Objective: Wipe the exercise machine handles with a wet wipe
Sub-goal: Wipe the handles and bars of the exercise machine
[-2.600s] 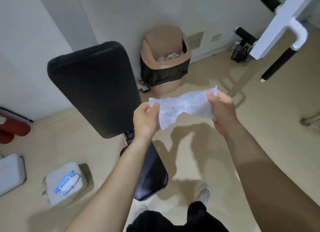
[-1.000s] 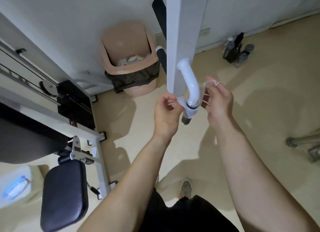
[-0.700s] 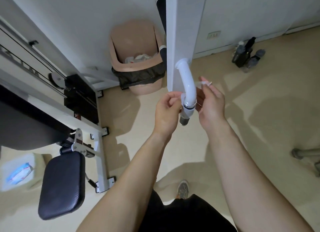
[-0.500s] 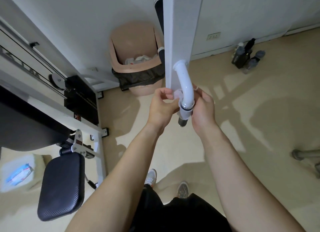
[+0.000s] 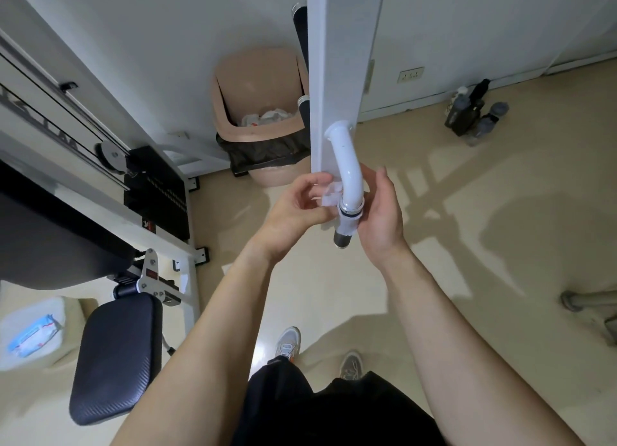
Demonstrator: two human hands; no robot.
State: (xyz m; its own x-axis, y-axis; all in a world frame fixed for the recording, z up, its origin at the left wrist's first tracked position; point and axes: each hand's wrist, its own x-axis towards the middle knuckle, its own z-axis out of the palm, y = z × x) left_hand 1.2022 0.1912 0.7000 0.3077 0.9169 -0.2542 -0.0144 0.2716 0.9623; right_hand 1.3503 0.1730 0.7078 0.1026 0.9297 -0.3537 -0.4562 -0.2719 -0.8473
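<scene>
A curved white handle juts from the machine's white arm and ends in a dark grip. The wet wipe is bunched against the handle's lower part, just above the grip's collar. My left hand pinches the wipe from the left. On the right side, my right hand cups the handle and wipe, fingers curled behind the tube. Most of the wipe is hidden between the hands and the tube. Two more black grips show behind the arm.
A tan bin with a black liner stands by the wall. The machine's frame, weight stack and black seat pad are at left. A wipes pack lies far left on a white container. Bottles stand at right.
From holding the wipe spread in the air, both hands have come to the white handle and wrapped the wipe round it. In the last half second they slid slightly lower.
</scene>
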